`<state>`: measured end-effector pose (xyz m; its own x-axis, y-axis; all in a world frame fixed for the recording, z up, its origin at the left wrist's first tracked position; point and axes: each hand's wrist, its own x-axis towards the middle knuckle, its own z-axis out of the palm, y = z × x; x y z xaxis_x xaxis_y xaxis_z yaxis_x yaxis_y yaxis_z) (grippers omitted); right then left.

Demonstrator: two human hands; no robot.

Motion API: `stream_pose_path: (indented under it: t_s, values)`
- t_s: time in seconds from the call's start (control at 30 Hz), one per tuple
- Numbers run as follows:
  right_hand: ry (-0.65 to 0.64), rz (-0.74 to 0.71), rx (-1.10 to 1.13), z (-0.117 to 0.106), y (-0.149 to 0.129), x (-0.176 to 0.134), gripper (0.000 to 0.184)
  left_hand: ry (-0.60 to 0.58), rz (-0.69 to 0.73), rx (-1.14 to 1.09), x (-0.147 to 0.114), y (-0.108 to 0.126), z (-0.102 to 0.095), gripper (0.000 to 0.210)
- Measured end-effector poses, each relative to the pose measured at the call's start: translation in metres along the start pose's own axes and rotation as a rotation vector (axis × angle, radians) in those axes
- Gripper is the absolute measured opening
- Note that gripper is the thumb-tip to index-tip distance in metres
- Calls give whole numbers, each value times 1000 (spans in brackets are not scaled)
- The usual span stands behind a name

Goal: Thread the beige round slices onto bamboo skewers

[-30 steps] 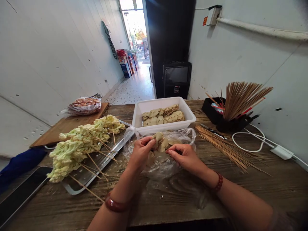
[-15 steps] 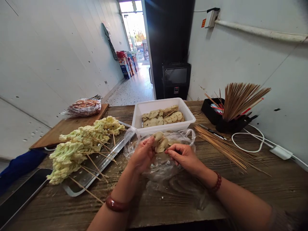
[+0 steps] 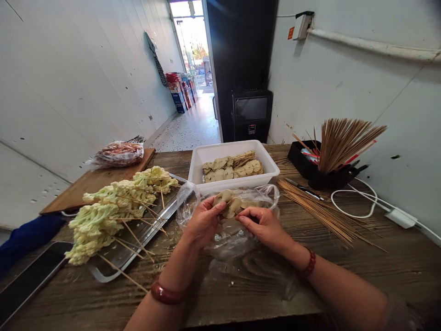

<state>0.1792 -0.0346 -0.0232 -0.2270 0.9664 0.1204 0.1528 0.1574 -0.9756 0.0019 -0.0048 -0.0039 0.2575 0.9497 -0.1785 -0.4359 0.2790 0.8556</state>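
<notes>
My left hand (image 3: 206, 219) is closed on a few thin, round, pale tan slices (image 3: 226, 197), its thumb pressed on top of them. They overlap one another and look like sliced potato. Just to their right, my right hand (image 3: 262, 224) has thumb and forefinger pinched together at the edge of the slices; what lies between its fingertips is too small to make out. Beneath both hands spreads a clear plastic bag (image 3: 229, 241) with more slices in its mouth. Behind it, a white tub (image 3: 234, 185) holds skewered slices (image 3: 250, 169) laid in rows.
Cauliflower skewers (image 3: 103, 216) lie on a metal tray (image 3: 129, 261) at left, sticks jutting toward my left arm. Loose bamboo skewers (image 3: 320, 216) lie at right, below a black holder (image 3: 324, 179) packed with sticks. A phone (image 3: 34, 280) and a cutting board (image 3: 69, 195) sit left.
My left thumb has shifted right, farther over the slices, and the held slices have tilted slightly. My right hand stays pinched in nearly the same spot.
</notes>
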Motion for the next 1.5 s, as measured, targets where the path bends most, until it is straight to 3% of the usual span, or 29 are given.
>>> stream_pose_path:
  t_s: [0.53, 0.9, 1.03, 1.37, 1.5]
  values:
    - [-15, 10, -10, 1, 3, 0, 19, 24, -16, -2, 2, 0, 0, 34]
    - [45, -118, -190, 1, 2, -2, 16, 127, 78, 121, 1, -5, 5, 35]
    - [66, -181, -249, 3, 4, -2, 14, 148, 52, 90, 0, -5, 6, 37]
    - [95, -196, -225, 3, 5, -1, 15, 51, 32, -19, 3, -2, 4, 34]
    - [98, -106, -108, 4, 7, 0, 18, 50, 33, -114, 7, -4, 2, 37]
